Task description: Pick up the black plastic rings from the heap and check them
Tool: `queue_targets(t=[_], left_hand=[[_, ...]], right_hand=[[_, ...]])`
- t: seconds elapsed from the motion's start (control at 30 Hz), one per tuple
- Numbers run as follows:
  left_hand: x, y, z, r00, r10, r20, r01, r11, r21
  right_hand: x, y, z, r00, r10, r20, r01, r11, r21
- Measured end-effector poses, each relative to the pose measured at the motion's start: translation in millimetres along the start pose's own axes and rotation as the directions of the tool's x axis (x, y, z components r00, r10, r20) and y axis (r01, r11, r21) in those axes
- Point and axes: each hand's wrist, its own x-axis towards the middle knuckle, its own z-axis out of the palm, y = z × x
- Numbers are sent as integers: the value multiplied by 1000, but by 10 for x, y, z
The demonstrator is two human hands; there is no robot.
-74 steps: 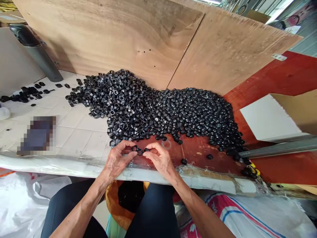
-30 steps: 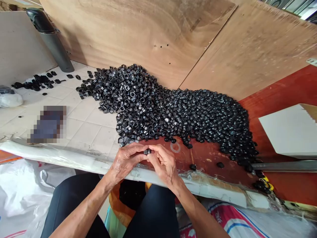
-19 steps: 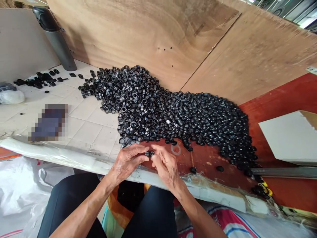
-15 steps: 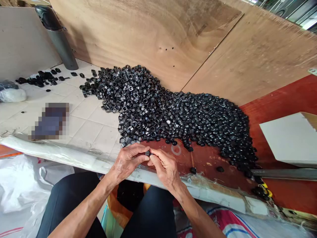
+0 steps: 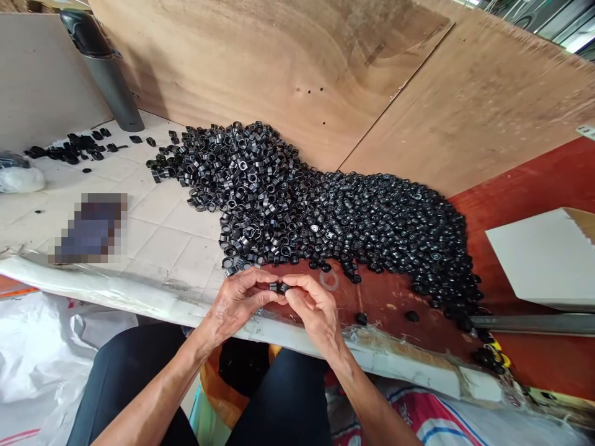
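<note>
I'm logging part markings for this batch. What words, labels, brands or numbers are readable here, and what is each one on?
No text can be read.
Pile of black parts: pale marks on two pieces, too small to read.
Woven sack: red and blue print, no letters legible.
White bag: red marks, cut off, unreadable.
Black part pinched by left hand and right hand: no marking visible.

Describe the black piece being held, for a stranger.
Find the big heap of black rings on the table. At its near edge the left hand and right hand meet; the black piece is pinched between them, the only one held.
</note>
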Motion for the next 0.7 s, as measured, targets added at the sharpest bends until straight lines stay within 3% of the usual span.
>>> queue_targets(t=[0.1,0.27,0.4,0.7], left_hand=[[8,25,-3,999,34,6,-34,999,30],[13,58,-12,999,34,15,-34,999,39],[2,59,-10,1000,14,14,-15,998,61],[8,-22,-12,988,151,42,-154,983,97]], right_hand=[[9,7,-4,999,32,2,-32,999,23],[64,-16,38,993,-78,-86,72,995,-75],[82,-40,72,991,-31,-132,18,995,-96],[83,57,62,998,1,-59,-11,985,-172]])
